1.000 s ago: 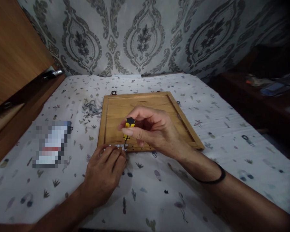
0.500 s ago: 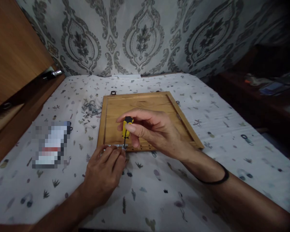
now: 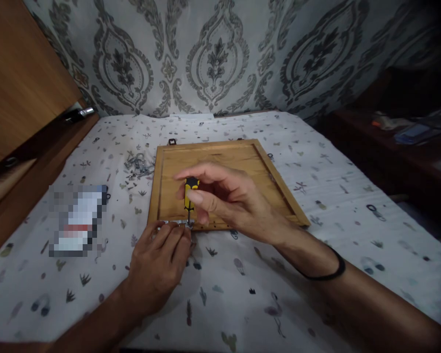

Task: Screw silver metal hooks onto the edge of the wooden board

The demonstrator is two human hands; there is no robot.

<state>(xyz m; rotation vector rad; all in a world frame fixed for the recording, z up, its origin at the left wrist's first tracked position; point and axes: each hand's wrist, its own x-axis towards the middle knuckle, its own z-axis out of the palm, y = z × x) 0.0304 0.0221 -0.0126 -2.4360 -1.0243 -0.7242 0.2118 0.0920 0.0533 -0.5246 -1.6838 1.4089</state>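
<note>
My right hand (image 3: 238,206) closes thumb and fingers around a small screwdriver (image 3: 187,200) with a yellow and black handle. The screwdriver stands nearly upright, and its tip meets the right end of a shiny metal fitting (image 3: 183,223) on the near edge of a framed wooden panel (image 3: 213,162). Bent over that edge, my left hand (image 3: 159,257) presses its fingers on the fitting, hiding most of it, so its exact kind cannot be made out. Several small dark holes dot the edge to the right of the screwdriver.
A pile of loose metal hardware (image 3: 138,165) lies left of the panel. Nearer, a blurred-out flat object (image 3: 79,220) rests on the patterned sheet (image 3: 279,304). Wooden furniture (image 3: 25,73) borders the left side; a dark surface with clutter (image 3: 411,132) is at right.
The right hand's fingers have shifted slightly left, with the index finger straighter, and the screwdriver handle has turned and tipped a little left. My left hand and the panel stay put.
</note>
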